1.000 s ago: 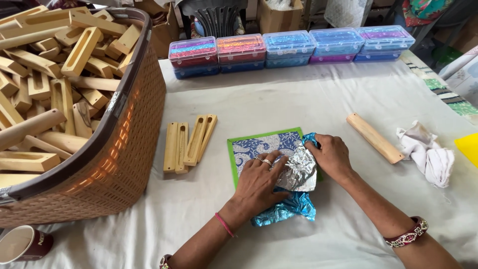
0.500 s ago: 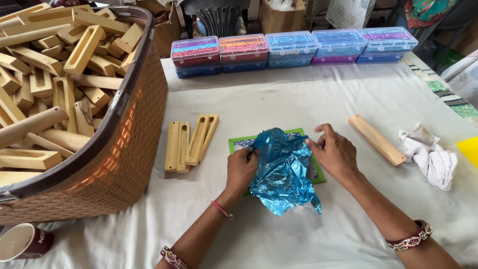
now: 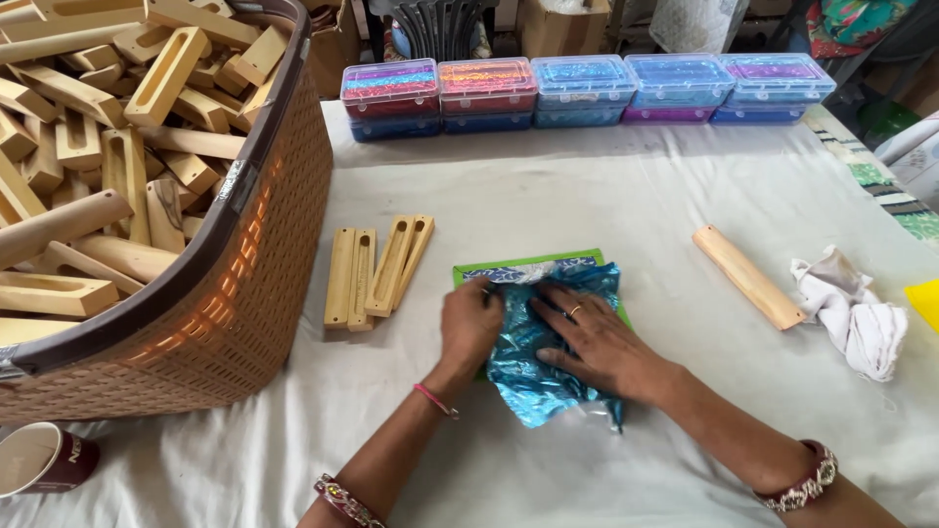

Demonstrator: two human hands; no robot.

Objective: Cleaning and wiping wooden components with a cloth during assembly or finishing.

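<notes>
A crinkled sheet of shiny blue foil [image 3: 533, 386] lies spread over a green-edged card [image 3: 528, 266] in the middle of the white cloth-covered table [image 3: 606, 196]. My left hand [image 3: 469, 323] presses on the foil's left edge with fingers curled. My right hand [image 3: 592, 337], a ring on one finger, lies flat with fingers spread on the foil's middle and right part. Only the card's top strip and a sliver of its right edge show.
Several slotted wooden pieces [image 3: 377, 272] lie left of the card. One plain wooden block [image 3: 748, 276] and a crumpled white rag [image 3: 856, 313] lie to the right. A large woven basket [image 3: 225, 293] of wooden pieces stands at left, a cup [image 3: 44, 460] beside it. Coloured plastic boxes [image 3: 587, 88] line the far edge.
The foil, silver side up and bunched a second ago, was lifted and turned blue side up; now both hands press it flat on the card.
</notes>
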